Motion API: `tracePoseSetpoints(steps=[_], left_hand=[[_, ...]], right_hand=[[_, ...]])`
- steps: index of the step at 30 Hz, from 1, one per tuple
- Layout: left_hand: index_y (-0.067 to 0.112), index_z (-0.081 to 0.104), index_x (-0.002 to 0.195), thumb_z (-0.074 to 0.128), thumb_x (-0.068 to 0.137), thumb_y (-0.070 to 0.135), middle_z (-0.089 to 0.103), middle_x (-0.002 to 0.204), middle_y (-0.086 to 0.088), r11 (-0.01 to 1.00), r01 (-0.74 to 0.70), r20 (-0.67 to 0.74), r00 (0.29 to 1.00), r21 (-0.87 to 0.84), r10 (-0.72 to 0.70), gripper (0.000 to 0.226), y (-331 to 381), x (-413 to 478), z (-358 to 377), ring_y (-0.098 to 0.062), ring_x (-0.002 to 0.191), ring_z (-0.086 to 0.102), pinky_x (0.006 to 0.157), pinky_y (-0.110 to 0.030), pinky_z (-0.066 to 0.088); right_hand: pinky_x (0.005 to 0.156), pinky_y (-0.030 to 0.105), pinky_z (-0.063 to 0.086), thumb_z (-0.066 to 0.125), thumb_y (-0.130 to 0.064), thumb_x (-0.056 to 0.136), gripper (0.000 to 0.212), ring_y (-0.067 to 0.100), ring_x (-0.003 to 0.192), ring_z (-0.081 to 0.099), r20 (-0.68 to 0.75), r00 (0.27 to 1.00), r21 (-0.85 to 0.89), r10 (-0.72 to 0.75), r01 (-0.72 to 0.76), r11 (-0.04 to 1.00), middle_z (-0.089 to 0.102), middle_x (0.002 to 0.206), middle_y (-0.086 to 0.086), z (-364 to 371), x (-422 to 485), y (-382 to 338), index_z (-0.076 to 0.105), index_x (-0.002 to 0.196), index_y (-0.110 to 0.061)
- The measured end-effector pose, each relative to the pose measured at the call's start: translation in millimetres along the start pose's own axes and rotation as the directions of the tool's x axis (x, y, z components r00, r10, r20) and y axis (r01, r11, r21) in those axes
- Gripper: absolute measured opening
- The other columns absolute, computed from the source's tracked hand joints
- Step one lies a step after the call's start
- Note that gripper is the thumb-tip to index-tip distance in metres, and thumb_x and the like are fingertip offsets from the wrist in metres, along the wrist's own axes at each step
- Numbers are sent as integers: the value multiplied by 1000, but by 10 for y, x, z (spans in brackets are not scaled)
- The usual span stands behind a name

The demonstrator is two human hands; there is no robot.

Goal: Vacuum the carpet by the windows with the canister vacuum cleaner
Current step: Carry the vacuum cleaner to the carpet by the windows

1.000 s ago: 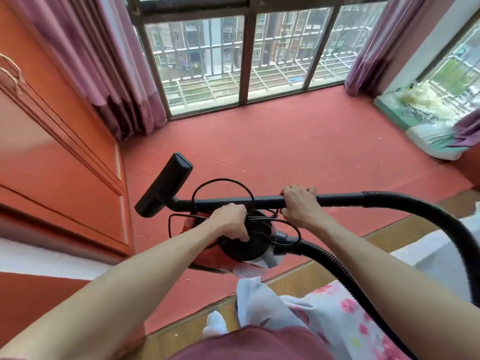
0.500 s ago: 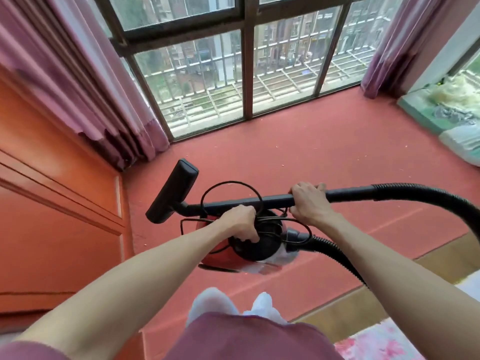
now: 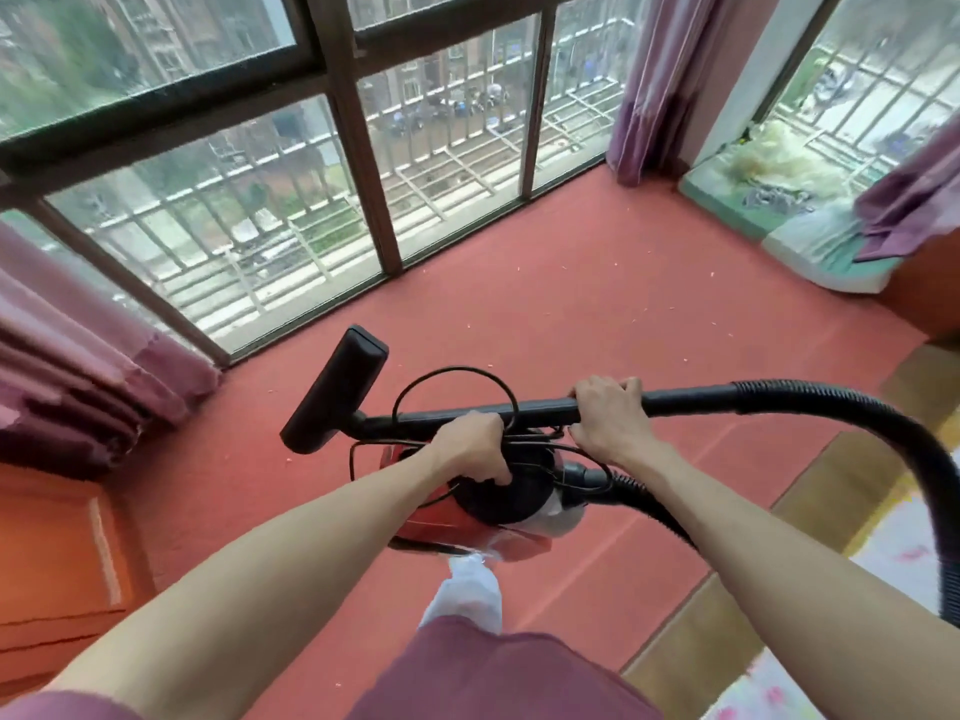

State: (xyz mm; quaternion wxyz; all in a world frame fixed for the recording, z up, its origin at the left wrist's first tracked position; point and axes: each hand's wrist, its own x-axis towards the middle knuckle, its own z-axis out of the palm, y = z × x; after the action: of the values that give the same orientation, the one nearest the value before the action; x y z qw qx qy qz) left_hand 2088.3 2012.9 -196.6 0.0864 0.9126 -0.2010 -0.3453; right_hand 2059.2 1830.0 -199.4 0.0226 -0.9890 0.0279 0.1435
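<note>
I carry a red and black canister vacuum [image 3: 470, 522] above the red carpet [image 3: 597, 314]. My left hand [image 3: 470, 446] grips the handle on top of the canister, with loops of black cord [image 3: 452, 392] around it. My right hand [image 3: 610, 415] grips the black wand [image 3: 530, 410], held level in the air. The wand's black floor nozzle [image 3: 335, 389] points left, off the floor. A ribbed black hose [image 3: 852, 413] arcs from the wand round the right side back to the canister. Small pale crumbs dot the carpet near the windows.
Tall barred windows [image 3: 291, 220] line the far edge of the carpet. Purple curtains hang at the left [image 3: 88, 366] and at the far right corner [image 3: 654, 80]. An orange cabinet [image 3: 57, 558] stands on the left. A cushioned window seat [image 3: 810, 236] is at the right. My white-socked foot [image 3: 467, 589] is below the canister.
I have stepped forward onto the carpet toward the windows, carrying the vacuum along. Both hands keep the same grips. The floral mat has slid off to the lower right.
</note>
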Motion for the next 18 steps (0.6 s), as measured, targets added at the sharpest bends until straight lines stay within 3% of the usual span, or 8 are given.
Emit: tracePoseSetpoints(steps=[7, 11, 15, 18], left_hand=[[13, 53, 86, 76, 66, 26, 67, 81, -6, 984, -160, 42, 987, 84, 157, 33, 267, 1190, -700, -27, 75, 64, 62, -31, 52], [15, 51, 84, 79, 66, 29, 66, 85, -7, 961, -232, 65, 972, 152, 225, 36, 602, 1729, -1090, -29, 87, 67, 64, -32, 50], [15, 52, 76, 77, 63, 26, 56, 63, 3, 933, -288, 85, 957, 214, 276, 30, 1002, 2299, -1476, -26, 71, 61, 58, -29, 47], [16, 51, 73, 77, 63, 26, 57, 61, 3, 923, -293, 113, 955, 250, 273, 29, 1327, 2776, -1692, -24, 68, 58, 57, -29, 46]], right_hand=[[98, 41, 31, 54, -20, 82, 23, 24, 103, 54, -73, 980, -15, 187, -189, 982, 59, 106, 2, -332, 844, 558, 56, 104, -15], [97, 41, 31, 56, -22, 83, 23, 23, 103, 54, -102, 951, 10, 291, -291, 957, 59, 107, 2, -474, 1179, 957, 55, 104, -16], [100, 43, 30, 56, -24, 84, 24, 23, 104, 53, -73, 922, 100, 379, -372, 923, 59, 108, 1, -587, 1559, 1469, 57, 107, -16], [101, 45, 30, 54, -24, 83, 27, 24, 105, 53, -45, 917, 159, 396, -385, 909, 59, 108, 2, -629, 1924, 1924, 57, 108, -15]])
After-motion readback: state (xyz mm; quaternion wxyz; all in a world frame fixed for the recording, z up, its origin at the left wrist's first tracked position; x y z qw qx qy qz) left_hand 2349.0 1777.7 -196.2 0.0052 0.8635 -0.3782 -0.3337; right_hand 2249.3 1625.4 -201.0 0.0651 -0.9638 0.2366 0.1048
